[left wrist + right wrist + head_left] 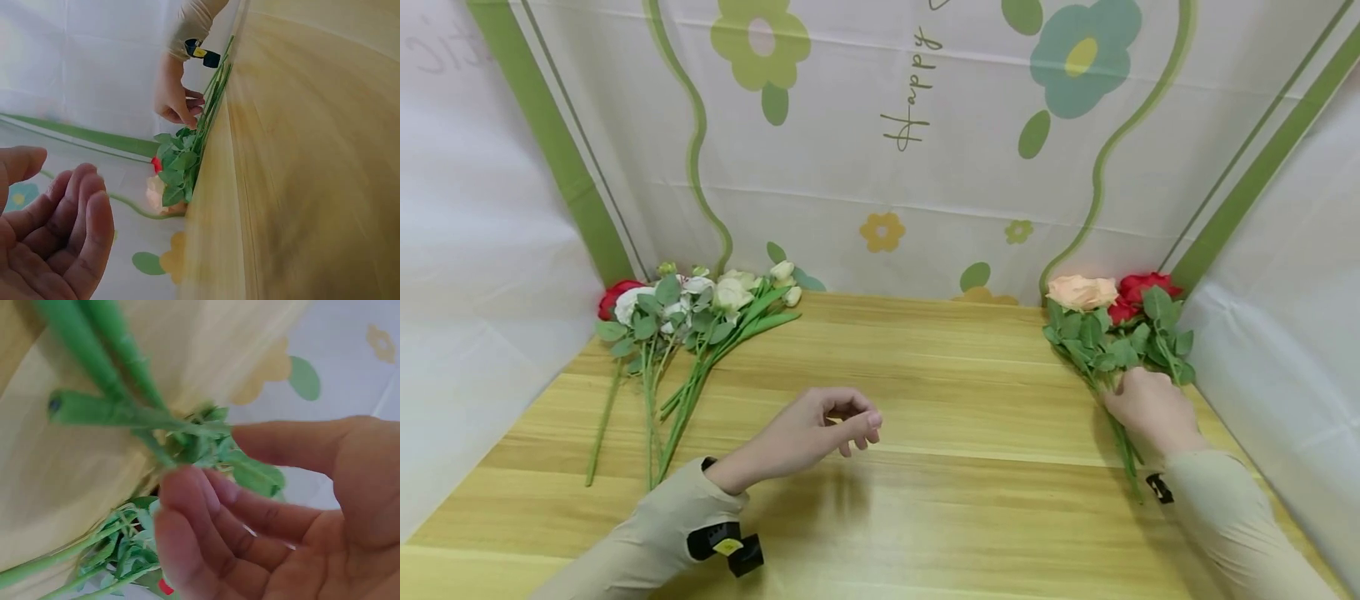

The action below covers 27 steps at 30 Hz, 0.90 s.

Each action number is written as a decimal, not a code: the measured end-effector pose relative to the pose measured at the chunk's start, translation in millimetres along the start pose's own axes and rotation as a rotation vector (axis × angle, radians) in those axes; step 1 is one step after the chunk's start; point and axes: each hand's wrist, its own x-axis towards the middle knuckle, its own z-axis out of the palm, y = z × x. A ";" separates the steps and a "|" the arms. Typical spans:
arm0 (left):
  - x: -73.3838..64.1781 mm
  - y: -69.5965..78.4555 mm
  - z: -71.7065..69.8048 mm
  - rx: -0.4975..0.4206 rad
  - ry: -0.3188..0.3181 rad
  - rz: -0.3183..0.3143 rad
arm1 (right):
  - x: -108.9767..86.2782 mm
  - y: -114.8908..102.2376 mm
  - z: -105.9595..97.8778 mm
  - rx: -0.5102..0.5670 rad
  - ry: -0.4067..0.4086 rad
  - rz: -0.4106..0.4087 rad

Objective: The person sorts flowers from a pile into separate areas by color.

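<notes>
From where I stand, the beige sleeves (640, 537) come nearest, a black wrist strap carrying a small black box (747, 556) on the left one. Past the cuff, the left hand (811, 432) hangs above the middle of the pale wood-grain bench (940, 375), fingers loosely bent, holding nothing. Over at the right, the right hand (1153, 408) bends its fingers and thumb about slim green stems (1129, 467); the thumb seems to touch one, but I can't tell whether the grip is firm. Beyond that hand, toward the back edge, the stems lead to a peach rose with green leaves (1082, 293), and a red rose (1141, 290) lies just beside it. Well apart, at the back left, lie a red bloom (615, 300), white roses (634, 307) and cream flowers (732, 294), stems pointing nearer. Farthest off hangs a white cloth printed with flowers (827, 158).
</notes>
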 end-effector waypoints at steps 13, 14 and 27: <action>-3.9 -23.6 -54.1 0.641 0.202 -0.162 | -24.2 -28.3 -9.5 0.176 0.186 -0.173; -5.0 -26.3 -63.2 0.713 0.214 -0.192 | -26.8 -31.0 -9.8 0.188 0.190 -0.180; -28.3 -59.8 -158.9 0.900 0.271 -0.655 | -47.7 -58.8 -11.1 0.266 0.141 -0.188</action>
